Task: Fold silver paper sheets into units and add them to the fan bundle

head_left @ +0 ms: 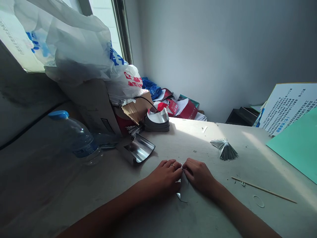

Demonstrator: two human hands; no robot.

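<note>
My left hand, a ring on one finger, lies closed over a small silver foil piece on the white table. The foil's lower corner shows below my fingers, with a thin dark thread or wire beside it. Close against it, my right hand pinches at the upper end of the same piece; the fingertips of both hands nearly meet there. Much of the foil is hidden under the fingers. To the right lies a fanned bundle of thin silver strips, gathered at its top. A curled silver sheet rests left of my hands.
Behind the sheet are a stack of curved silver sheets and a wire-like bundle. A plastic bottle stands left, near boxes under plastic bags. At right lie a thin wooden stick, a pale loop and green card.
</note>
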